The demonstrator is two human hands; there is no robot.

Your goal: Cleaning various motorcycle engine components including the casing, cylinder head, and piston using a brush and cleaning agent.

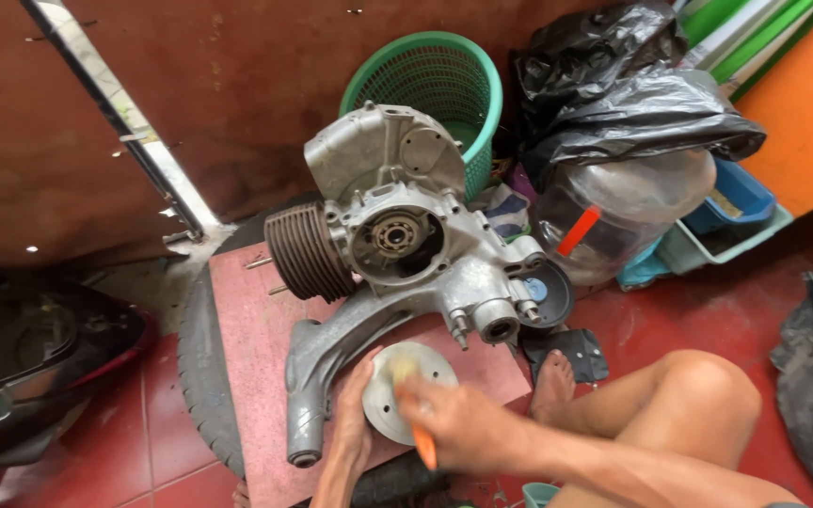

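A grey metal engine case [397, 254] with a finned cylinder [308, 252] lies on a red board [247, 329] set over a black tyre [201, 376]. My left hand [358, 409] steadies a round silver metal disc [386, 400] on the board, in front of the engine. My right hand [458, 423], blurred, holds an orange-handled brush [422, 442] against the disc's face. The brush head looks yellowish and is partly hidden by my fingers.
A green plastic basket [444, 85] stands behind the engine against a brown wall. Black bags [632, 103] and a clear water jug [632, 212] sit at the right, with a blue tray [741, 202]. My bare leg [679, 404] rests on the red floor. A dark scooter body [30, 357] is at left.
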